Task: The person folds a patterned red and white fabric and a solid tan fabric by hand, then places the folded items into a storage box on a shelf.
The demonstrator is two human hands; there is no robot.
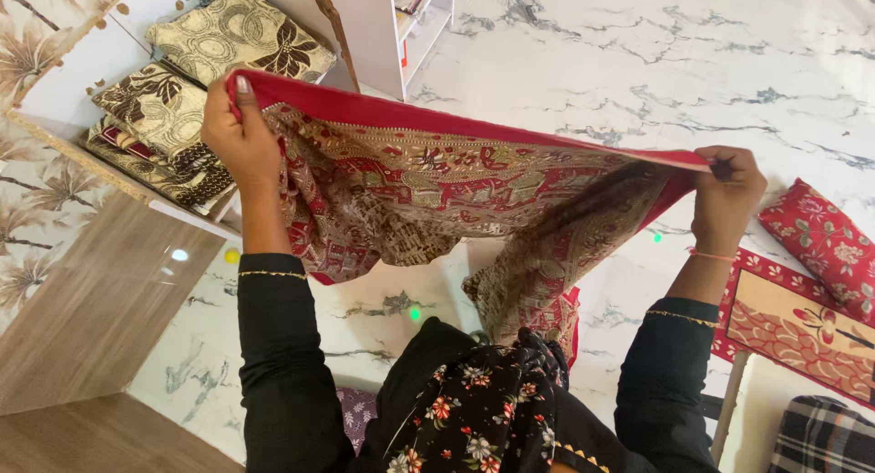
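Observation:
I hold a red patterned cloth [428, 186] with beige and gold print stretched out in front of me. My left hand [239, 131] grips its red top edge at the left corner, close to an open cupboard. At the right corner my right hand [729, 195] pinches the same edge. The cloth sags between my hands and its lower part hangs down toward my lap.
An open cupboard shelf [55, 95] at the left holds folded beige and brown floral fabrics [196, 54]. A white shelf unit [392, 26] stands behind. The marble floor [656, 63] lies beyond. A red floral cushion [825, 245] and a red and tan cloth [802, 323] lie at the right.

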